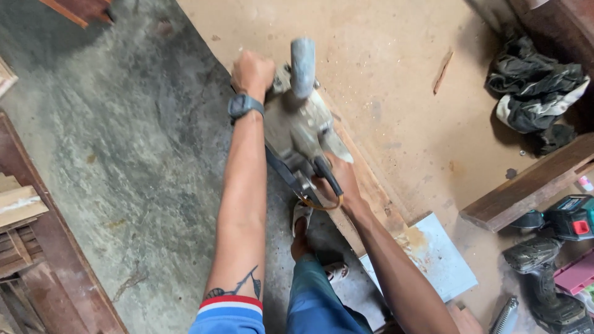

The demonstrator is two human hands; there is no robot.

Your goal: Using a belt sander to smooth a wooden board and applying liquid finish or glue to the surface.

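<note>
Head view: we look straight down on a grey, dust-caked power planer [301, 127] that rests on the upturned edge of a long wooden plank [371, 185], where a concrete floor [124, 154] meets a plywood sheet [383, 80]. Our left hand [252, 73] is closed in a fist around the front knob, near the blurred chip spout [302, 65], the wrist carrying a dark watch [244, 106]. Our right hand [343, 179] wraps the rear handle low at the tool's back end, where a black cord [291, 176] and an orange wire loop [322, 204] trail off. We judge the two-handed hold serves to keep the sole flat and steady on so narrow an edge. A sandalled foot [302, 232] stands just beside the plank, it seems to brace it.

The planer looks worn: its housing is pale with sawdust, the edges scuffed, the body tapering toward a lighter front shoe. The plank is reddish-brown and runs diagonally from upper left to lower right.

Around it lie a white tile [433, 256] near the plank's end, a teal cordless drill [566, 219] and a second dusty drill [544, 284] at the right, a heap of dark cloth [535, 86], and a thick beam [526, 185]. Stacked timber [18, 229] sits at the left edge.
</note>
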